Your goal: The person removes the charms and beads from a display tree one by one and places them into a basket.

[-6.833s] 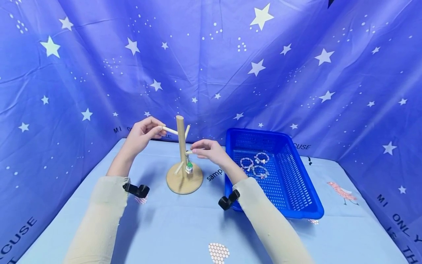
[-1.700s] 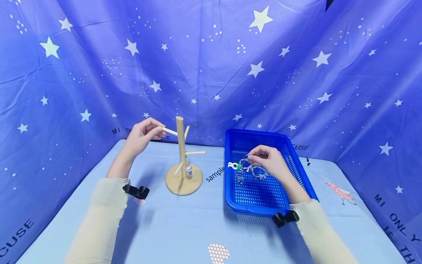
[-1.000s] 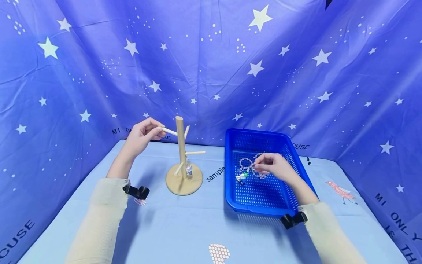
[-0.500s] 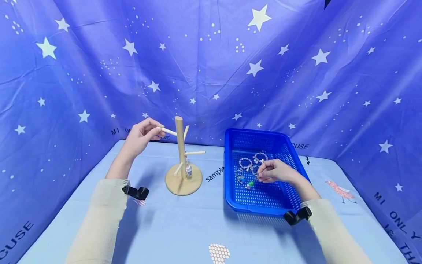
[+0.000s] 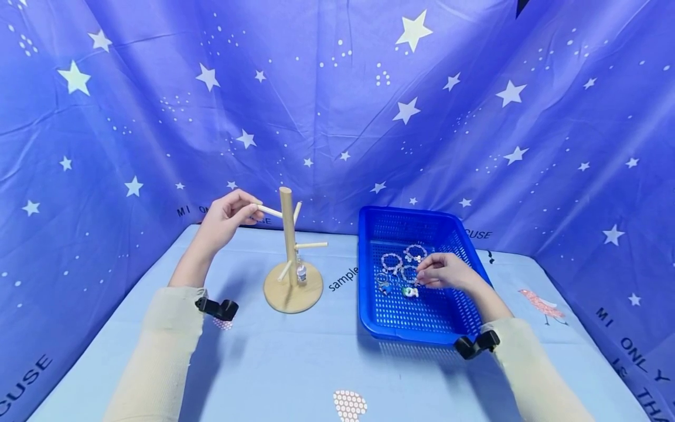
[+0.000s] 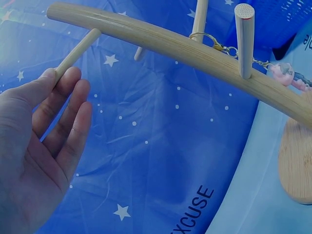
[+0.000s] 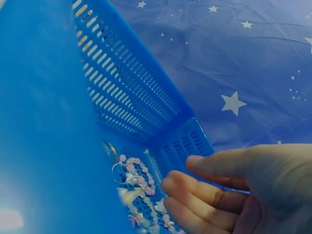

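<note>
A wooden peg stand (image 5: 289,234) stands on the table left of centre. My left hand (image 5: 230,218) pinches its upper left peg (image 6: 75,56) between thumb and fingers. From the right-hand peg (image 5: 313,245) hangs a keychain with a small pale charm (image 5: 301,274); its gold clasp and pink part show in the left wrist view. My right hand (image 5: 445,272) is inside the blue basket (image 5: 369,319), thumb and fingertips apart in the right wrist view. Just below those fingertips lies a keychain with a green and white charm (image 5: 409,291).
Several beaded bracelets (image 5: 391,262) lie in the basket, beside another keychain with a blue charm (image 5: 387,289). The basket's right wall stands close to my right wrist. A starry blue curtain (image 5: 327,117) hangs behind the table.
My right hand has carried the green-charm keychain from the stand's right peg into the basket and let go of it there. My left hand has stayed on its peg.
</note>
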Motion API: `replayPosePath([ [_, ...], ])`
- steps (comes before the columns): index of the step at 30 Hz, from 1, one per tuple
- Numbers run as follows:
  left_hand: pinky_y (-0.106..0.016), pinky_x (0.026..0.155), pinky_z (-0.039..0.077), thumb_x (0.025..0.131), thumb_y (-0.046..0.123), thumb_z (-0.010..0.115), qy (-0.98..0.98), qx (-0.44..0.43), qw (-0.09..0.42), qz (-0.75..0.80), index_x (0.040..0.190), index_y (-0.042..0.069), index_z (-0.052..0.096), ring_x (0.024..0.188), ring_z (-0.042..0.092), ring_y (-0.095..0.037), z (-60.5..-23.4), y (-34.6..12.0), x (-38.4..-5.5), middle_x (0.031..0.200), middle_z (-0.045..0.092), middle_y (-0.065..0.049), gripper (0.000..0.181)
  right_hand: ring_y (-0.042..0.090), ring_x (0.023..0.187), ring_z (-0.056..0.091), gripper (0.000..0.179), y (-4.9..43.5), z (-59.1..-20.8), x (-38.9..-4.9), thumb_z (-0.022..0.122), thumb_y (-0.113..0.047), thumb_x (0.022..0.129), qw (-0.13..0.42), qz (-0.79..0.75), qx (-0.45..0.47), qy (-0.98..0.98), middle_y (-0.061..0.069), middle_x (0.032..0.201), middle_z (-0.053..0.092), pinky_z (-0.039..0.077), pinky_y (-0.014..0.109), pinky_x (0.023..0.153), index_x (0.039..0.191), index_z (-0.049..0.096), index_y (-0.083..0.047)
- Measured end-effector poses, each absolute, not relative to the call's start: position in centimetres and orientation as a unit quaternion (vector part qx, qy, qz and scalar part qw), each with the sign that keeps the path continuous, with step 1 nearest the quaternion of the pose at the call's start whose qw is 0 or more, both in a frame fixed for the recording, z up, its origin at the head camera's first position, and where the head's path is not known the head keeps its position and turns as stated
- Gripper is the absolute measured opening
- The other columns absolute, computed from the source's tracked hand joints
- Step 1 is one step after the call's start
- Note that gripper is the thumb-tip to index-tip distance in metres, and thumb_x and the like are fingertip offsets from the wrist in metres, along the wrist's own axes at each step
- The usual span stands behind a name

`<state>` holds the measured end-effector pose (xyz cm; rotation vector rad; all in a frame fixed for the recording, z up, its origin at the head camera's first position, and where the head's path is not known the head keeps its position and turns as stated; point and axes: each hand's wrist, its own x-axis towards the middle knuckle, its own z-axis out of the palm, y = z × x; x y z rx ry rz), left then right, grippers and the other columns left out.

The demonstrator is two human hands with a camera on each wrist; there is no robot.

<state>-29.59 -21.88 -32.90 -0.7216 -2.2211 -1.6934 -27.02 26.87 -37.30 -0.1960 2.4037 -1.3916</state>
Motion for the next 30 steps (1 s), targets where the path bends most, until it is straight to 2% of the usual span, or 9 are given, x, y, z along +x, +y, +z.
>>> replayPosePath([
  [7, -0.017, 0.077, 0.059, 0.103, 0.012, 0.054, -0.763, -0.247, 0.130, -0.583, 0.110, -0.010, 0.059, 0.083, 0.069, -0.001, -33.0, -22.1, -29.6, 0.085, 0.071, 0.015, 0.023, 0.011, 0.085, 0.071, 0.026, 26.5, -36.1, -27.2, 0.056, -0.008, 0.100, 0.152, -0.475, -0.091, 0.862, 0.003, 0.094, 0.073, 0.063, 0.032, 0.080, 0.117, 0.058, 0.012],
  [14, -0.017, 0.077, 0.059, 0.103, 0.012, 0.054, -0.763, -0.246, 0.128, -0.584, 0.110, -0.010, 0.059, 0.083, 0.069, -0.002, -33.0, -22.0, -29.5, 0.085, 0.071, 0.015, 0.023, 0.008, 0.083, 0.070, 0.028, 25.4, -35.0, -27.3, 0.059, -0.011, 0.100, 0.139, -0.468, -0.099, 0.867, 0.004, 0.094, 0.073, 0.062, 0.027, 0.078, 0.118, 0.059, 0.011],
  [18, -0.017, 0.078, 0.059, 0.103, 0.013, 0.054, -0.763, -0.244, 0.125, -0.585, 0.109, -0.009, 0.060, 0.083, 0.070, -0.003, -33.0, -21.9, -29.5, 0.085, 0.071, 0.015, 0.023, 0.008, 0.084, 0.070, 0.032, 24.8, -34.6, -27.5, 0.058, -0.010, 0.100, 0.138, -0.475, -0.104, 0.863, -0.001, 0.092, 0.073, 0.062, 0.028, 0.079, 0.121, 0.056, 0.014],
  [23, -0.017, 0.078, 0.059, 0.103, 0.012, 0.054, -0.761, -0.245, 0.123, -0.588, 0.110, -0.009, 0.059, 0.083, 0.070, -0.002, -33.0, -21.9, -29.6, 0.085, 0.071, 0.014, 0.023, 0.008, 0.083, 0.071, 0.028, 24.1, -34.5, -27.8, 0.059, -0.009, 0.100, 0.133, -0.487, -0.114, 0.856, -0.002, 0.090, 0.073, 0.062, 0.028, 0.080, 0.117, 0.058, 0.013],
  [30, -0.017, 0.078, 0.059, 0.103, 0.012, 0.054, -0.762, -0.246, 0.124, -0.586, 0.110, -0.009, 0.059, 0.083, 0.070, -0.002, -33.0, -21.9, -29.6, 0.085, 0.071, 0.015, 0.023, 0.007, 0.082, 0.071, 0.025, 23.0, -34.4, -28.2, 0.058, -0.008, 0.100, 0.125, -0.506, -0.130, 0.843, 0.004, 0.093, 0.074, 0.062, 0.026, 0.079, 0.115, 0.059, 0.012],
])
